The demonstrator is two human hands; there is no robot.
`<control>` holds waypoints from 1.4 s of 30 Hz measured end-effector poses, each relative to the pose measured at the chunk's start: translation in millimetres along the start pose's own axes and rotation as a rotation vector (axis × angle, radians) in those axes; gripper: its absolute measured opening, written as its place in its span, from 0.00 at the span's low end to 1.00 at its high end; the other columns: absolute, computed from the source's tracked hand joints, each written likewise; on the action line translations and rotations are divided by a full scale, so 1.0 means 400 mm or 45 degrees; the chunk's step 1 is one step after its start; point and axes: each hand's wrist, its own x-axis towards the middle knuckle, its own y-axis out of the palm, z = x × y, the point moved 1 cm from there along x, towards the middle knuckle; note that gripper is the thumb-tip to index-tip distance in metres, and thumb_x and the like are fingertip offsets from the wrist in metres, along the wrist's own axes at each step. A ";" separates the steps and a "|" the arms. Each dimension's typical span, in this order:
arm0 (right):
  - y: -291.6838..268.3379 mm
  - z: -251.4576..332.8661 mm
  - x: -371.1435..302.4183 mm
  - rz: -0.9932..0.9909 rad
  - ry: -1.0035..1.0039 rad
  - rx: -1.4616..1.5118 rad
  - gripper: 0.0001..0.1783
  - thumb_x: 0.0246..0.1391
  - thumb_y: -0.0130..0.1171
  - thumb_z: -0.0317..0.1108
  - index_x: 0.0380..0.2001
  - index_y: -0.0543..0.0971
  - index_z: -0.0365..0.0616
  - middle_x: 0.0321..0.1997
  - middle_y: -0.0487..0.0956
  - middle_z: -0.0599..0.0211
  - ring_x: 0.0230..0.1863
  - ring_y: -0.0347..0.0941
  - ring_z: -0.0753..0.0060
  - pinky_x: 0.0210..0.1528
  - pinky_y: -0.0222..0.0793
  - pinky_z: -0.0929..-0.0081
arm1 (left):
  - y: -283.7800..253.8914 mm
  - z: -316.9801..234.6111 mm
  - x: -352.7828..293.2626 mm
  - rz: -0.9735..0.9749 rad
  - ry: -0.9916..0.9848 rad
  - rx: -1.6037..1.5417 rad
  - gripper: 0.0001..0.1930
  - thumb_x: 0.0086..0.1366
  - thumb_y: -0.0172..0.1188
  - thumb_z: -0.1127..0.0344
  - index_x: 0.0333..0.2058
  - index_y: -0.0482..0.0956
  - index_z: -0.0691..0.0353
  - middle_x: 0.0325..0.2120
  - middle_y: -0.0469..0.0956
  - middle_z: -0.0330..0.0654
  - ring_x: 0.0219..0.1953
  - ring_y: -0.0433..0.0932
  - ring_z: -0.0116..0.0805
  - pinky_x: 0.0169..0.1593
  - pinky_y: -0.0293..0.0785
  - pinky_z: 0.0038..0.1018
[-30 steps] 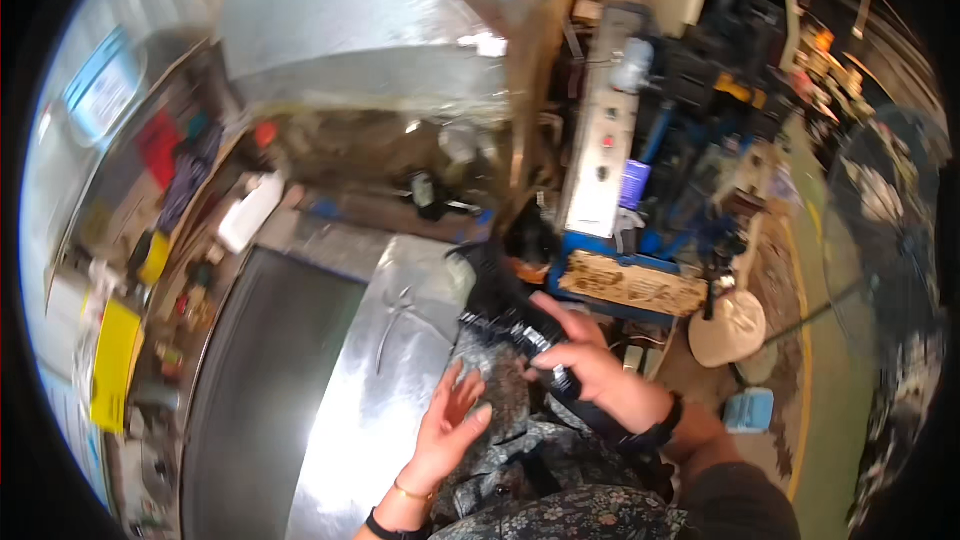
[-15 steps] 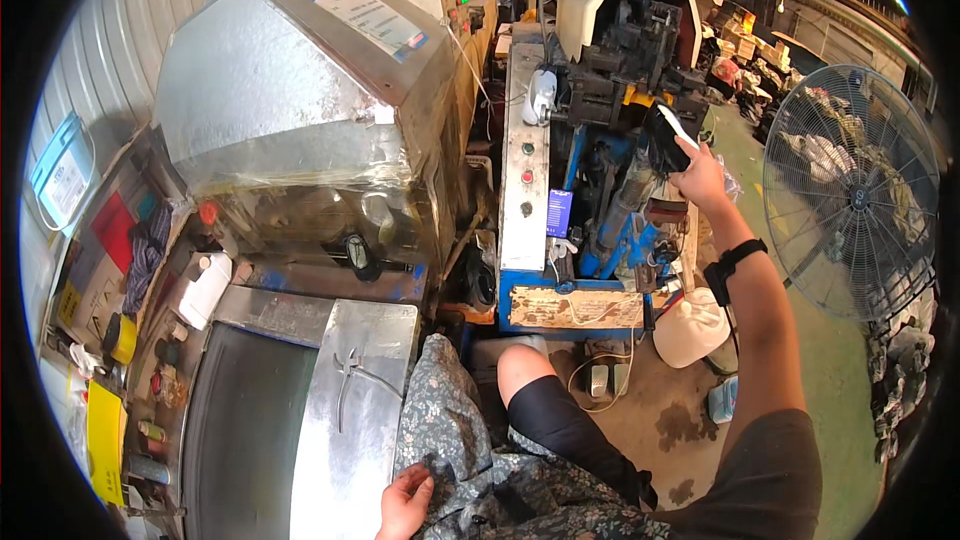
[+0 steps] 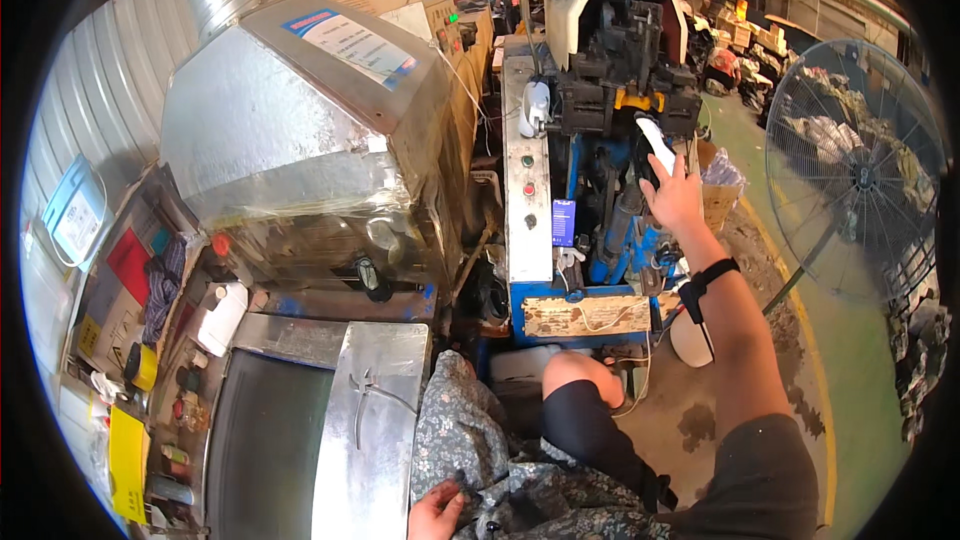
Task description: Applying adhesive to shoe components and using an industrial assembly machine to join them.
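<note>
My right hand (image 3: 676,198) is stretched out to the blue-framed machine, its thumb and fingers at the lower end of a long white sole-shaped piece (image 3: 655,142). This looks like the underside of a dark shoe upper, whose body blends into the black machine parts. The piece lies just below the machine's black head (image 3: 625,105) with its yellow part. Down in my lap, my left hand (image 3: 437,512) rests loosely curled against a dark floral cloth (image 3: 465,420). Its fingertips are partly hidden, and anything inside them does not show.
At left stands a metal-hooded machine (image 3: 270,90) with a dark conveyor belt (image 3: 265,440). Pincers (image 3: 368,400) lie on its metal plate (image 3: 375,480). A control panel (image 3: 528,230) with buttons borders the blue machine. A large fan (image 3: 862,175) stands right. Farther off is a person (image 3: 507,0).
My right hand has brought the dark shoe piece leftward, under the machine head, and its white face now points more upward. My left hand stays by the cloth. The view has shifted slightly.
</note>
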 end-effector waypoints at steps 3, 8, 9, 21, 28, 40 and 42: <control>-0.001 -0.005 0.006 0.055 0.022 -0.049 0.32 0.61 0.57 0.53 0.68 0.68 0.69 0.74 0.58 0.44 0.60 0.65 0.33 0.59 0.70 0.47 | -0.001 0.001 -0.004 -0.050 0.082 0.125 0.17 0.72 0.59 0.64 0.54 0.79 0.67 0.35 0.84 0.41 0.31 0.80 0.25 0.36 0.78 0.24; -0.011 0.011 0.039 0.141 0.103 0.001 0.32 0.60 0.57 0.51 0.68 0.67 0.70 0.75 0.56 0.44 0.62 0.63 0.34 0.61 0.68 0.49 | -0.005 -0.034 -0.020 -0.022 -0.005 0.355 0.20 0.71 0.60 0.60 0.55 0.78 0.67 0.42 0.85 0.50 0.43 0.83 0.35 0.48 0.78 0.31; -0.008 0.015 0.053 0.145 0.112 -0.005 0.32 0.60 0.57 0.51 0.68 0.67 0.70 0.75 0.55 0.44 0.62 0.63 0.34 0.61 0.68 0.48 | -0.001 -0.040 -0.020 -0.039 0.059 0.251 0.20 0.71 0.59 0.60 0.55 0.78 0.67 0.41 0.85 0.48 0.41 0.83 0.34 0.45 0.79 0.30; 0.051 0.030 0.244 0.223 0.207 0.049 0.33 0.58 0.58 0.51 0.68 0.67 0.70 0.75 0.56 0.49 0.64 0.63 0.38 0.62 0.69 0.51 | 0.012 -0.111 -0.031 -0.078 -0.017 0.315 0.17 0.72 0.56 0.63 0.52 0.80 0.68 0.39 0.85 0.50 0.42 0.84 0.39 0.47 0.78 0.33; 0.029 0.024 0.261 0.194 0.140 -0.059 0.34 0.59 0.57 0.52 0.69 0.65 0.72 0.74 0.58 0.45 0.61 0.66 0.35 0.59 0.71 0.49 | 0.028 -0.106 0.012 -0.087 0.013 0.390 0.18 0.70 0.58 0.60 0.51 0.81 0.66 0.39 0.85 0.53 0.43 0.85 0.44 0.48 0.78 0.35; -0.020 0.045 0.288 0.221 0.182 -0.037 0.32 0.59 0.57 0.51 0.68 0.67 0.69 0.70 0.60 0.51 0.61 0.65 0.39 0.60 0.69 0.52 | 0.044 -0.106 0.042 -0.080 -0.116 0.695 0.19 0.68 0.58 0.52 0.47 0.84 0.59 0.38 0.85 0.54 0.42 0.84 0.54 0.46 0.78 0.42; -0.014 0.044 0.284 0.218 0.183 -0.051 0.32 0.59 0.57 0.50 0.68 0.67 0.68 0.70 0.61 0.51 0.61 0.65 0.39 0.60 0.69 0.52 | 0.050 -0.109 0.043 -0.094 -0.104 0.670 0.19 0.68 0.58 0.52 0.48 0.84 0.59 0.38 0.85 0.53 0.43 0.83 0.54 0.46 0.78 0.42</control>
